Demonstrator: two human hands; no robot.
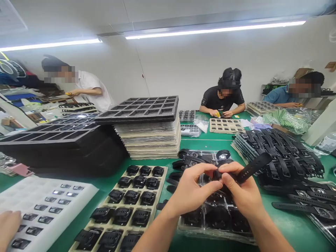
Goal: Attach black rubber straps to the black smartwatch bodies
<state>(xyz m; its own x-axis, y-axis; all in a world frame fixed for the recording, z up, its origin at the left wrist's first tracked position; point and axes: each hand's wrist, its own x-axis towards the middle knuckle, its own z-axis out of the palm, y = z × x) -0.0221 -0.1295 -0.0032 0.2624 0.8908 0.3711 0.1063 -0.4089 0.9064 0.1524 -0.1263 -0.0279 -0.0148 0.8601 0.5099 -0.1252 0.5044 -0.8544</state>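
Both my hands come together over a clear-topped tray (215, 224) of dark watches. My left hand (194, 185) pinches a black watch strap (255, 168) near its inner end, thumb and forefinger closed. My right hand (241, 192) is wrapped round the same strap, and its free holed end sticks out to the upper right. Whether a watch case hangs on the strap is hidden by my fingers. Left of my hands lies a beige tray (162, 183) filled with black watches with curled straps. More strapped watches (189, 154) lie just behind my hands.
Black foam trays (65, 150) and a tall stack of beige trays (149, 141) stand at the back left. A white foam tray (55, 218) with watch cases is at lower left, touched by another person's hand (9, 227). Strapped watches (278, 150) pile up at right. Several co-workers sit or stand beyond.
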